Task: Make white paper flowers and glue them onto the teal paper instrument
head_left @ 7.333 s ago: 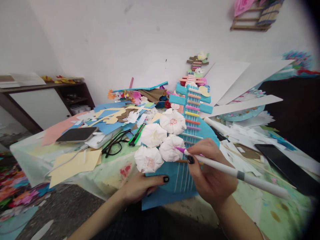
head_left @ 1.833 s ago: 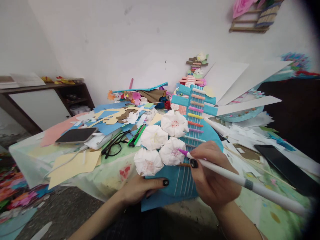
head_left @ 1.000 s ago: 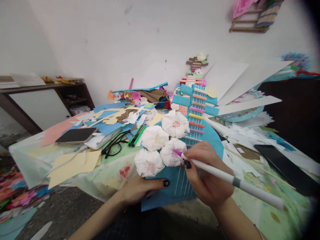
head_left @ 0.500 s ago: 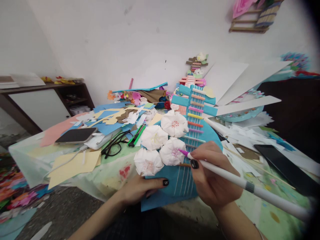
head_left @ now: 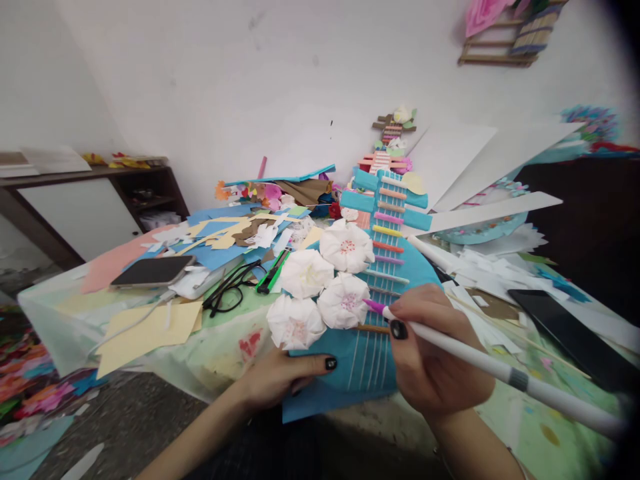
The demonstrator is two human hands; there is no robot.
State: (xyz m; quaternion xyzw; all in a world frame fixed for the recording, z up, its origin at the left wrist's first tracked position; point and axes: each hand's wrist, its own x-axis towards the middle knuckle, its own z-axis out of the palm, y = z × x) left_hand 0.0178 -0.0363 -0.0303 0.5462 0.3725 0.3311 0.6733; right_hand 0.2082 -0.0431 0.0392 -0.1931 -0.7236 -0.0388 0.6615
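Observation:
A blue paper guitar (head_left: 345, 373) with pale strings and coloured strips along its neck leans over the near edge of the table. My left hand (head_left: 295, 373) grips its lower left edge, thumb on top and fingers underneath. Several white paper flowers (head_left: 306, 273) sit on its left side, some with pink or red dots at the middle. Between the thumb and fingers of my right hand (head_left: 440, 353) is a white marker pen (head_left: 460, 345) with a purple tip. That tip is at the right rim of the lower right flower (head_left: 343, 301), whose centre bears purple marks.
Left on the table lie a phone (head_left: 153, 271), black glasses (head_left: 233, 290), a green cutter (head_left: 273, 272) and paper scraps (head_left: 225, 230). A second black phone (head_left: 570, 333) and white paper strips (head_left: 485, 270) lie right. Smaller paper guitars (head_left: 383, 161) stand behind.
My right hand has drawn the marker pen a little to the right, away from the flower's centre. The guitar's neck and flowers have shifted slightly left. My left hand stays in place.

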